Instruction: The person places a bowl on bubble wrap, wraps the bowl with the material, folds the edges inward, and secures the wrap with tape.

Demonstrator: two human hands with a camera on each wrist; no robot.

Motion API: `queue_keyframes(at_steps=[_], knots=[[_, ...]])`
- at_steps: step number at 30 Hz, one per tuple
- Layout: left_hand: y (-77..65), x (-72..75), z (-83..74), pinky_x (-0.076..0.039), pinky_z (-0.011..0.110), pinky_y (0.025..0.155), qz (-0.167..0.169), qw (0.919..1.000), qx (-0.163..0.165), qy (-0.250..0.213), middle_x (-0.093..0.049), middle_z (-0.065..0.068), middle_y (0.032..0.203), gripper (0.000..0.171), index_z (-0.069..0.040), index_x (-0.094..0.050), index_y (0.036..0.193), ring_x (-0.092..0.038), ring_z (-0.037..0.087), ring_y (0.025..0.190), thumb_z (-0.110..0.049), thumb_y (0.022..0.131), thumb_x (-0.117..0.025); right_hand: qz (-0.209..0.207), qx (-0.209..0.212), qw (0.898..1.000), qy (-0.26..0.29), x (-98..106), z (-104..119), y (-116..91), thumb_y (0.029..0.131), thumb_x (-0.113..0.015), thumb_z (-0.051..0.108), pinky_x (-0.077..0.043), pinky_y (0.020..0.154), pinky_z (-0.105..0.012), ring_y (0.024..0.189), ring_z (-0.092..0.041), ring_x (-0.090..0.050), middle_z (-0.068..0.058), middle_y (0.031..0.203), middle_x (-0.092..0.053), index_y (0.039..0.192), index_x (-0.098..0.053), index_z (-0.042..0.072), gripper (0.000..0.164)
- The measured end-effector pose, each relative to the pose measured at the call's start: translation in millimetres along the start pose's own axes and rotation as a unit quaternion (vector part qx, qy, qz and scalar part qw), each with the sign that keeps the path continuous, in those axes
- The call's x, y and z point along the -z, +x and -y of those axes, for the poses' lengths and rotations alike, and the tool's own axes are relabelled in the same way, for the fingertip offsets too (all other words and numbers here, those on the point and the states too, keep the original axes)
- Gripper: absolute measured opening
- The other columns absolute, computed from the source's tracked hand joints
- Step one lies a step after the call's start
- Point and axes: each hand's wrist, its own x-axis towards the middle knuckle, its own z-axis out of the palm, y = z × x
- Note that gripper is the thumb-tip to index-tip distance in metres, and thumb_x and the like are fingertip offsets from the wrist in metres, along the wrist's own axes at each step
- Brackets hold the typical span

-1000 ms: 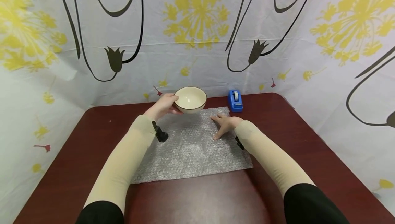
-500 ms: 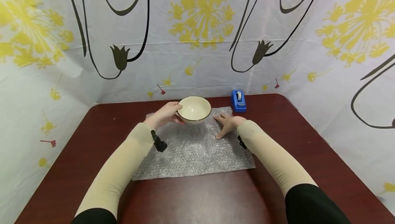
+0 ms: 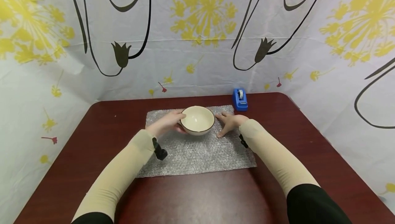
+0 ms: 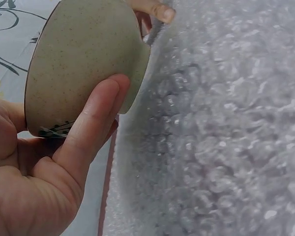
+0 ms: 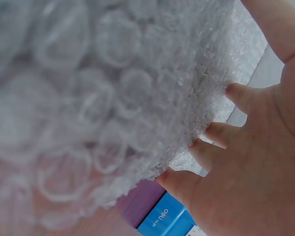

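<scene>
A cream bowl (image 3: 197, 119) with a dark rim is held by my left hand (image 3: 169, 122), thumb at the rim and fingers under its side. In the left wrist view the speckled outer wall of the bowl (image 4: 83, 59) shows, with the left hand (image 4: 49, 172) around its edge. Beneath lies a sheet of bubble wrap (image 3: 197, 158); whether the bowl's base touches it I cannot tell. To the right, my right hand (image 3: 230, 122) rests spread on the sheet. The right wrist view shows the right hand's fingertips (image 5: 233, 91) pressing on the bubble wrap (image 5: 113, 88).
A blue tape dispenser (image 3: 240, 100) stands on the table behind the right hand, near the sheet's back right corner. The dark red table (image 3: 197, 196) reaches back to a patterned cloth (image 3: 172, 59) hanging behind it and at both sides.
My left hand has brought the bowl down and nearer, over the bubble wrap beside the right hand. The right hand stays spread on the sheet. The head view has shifted slightly.
</scene>
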Motion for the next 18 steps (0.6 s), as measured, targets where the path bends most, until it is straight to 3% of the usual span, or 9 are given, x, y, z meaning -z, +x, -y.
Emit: queue_keyframes(at_steps=[5, 12, 18], knots=[[2.8, -4.2, 6.4, -0.059, 0.041, 0.065, 0.002, 0.9999, 0.000, 0.015, -0.062, 0.033, 0.105, 0.049, 0.004, -0.030, 0.148, -0.069, 0.029, 0.065, -0.013, 0.103, -0.038, -0.003, 0.001, 1.000, 0.005, 0, -1, 2, 0.080, -0.075, 0.049, -0.017, 0.111, -0.061, 0.145, -0.038, 0.003, -0.018, 0.160, 0.005, 0.157, -0.008, 0.019, 0.106], [4.6, -4.5, 15.1, -0.058, 0.042, 0.068, 0.009, 0.9999, 0.005, 0.002, -0.060, 0.032, 0.112, 0.050, 0.001, -0.028, 0.150, -0.069, 0.029, 0.067, -0.015, 0.104, -0.038, -0.006, 0.000, 1.000, 0.003, 1, 0, 3, 0.079, -0.076, 0.050, -0.018, 0.111, -0.061, 0.145, -0.040, 0.002, -0.019, 0.160, 0.005, 0.157, -0.009, 0.019, 0.108], [9.0, -4.1, 20.9, -0.058, 0.042, 0.068, 0.006, 0.9999, 0.013, 0.007, -0.063, 0.030, 0.106, 0.049, 0.001, -0.031, 0.149, -0.069, 0.030, 0.068, -0.016, 0.104, -0.039, 0.007, -0.002, 1.000, 0.003, 2, -3, 6, 0.076, -0.077, 0.055, -0.016, 0.112, -0.061, 0.145, -0.039, 0.004, -0.018, 0.160, 0.006, 0.157, -0.007, 0.018, 0.113]])
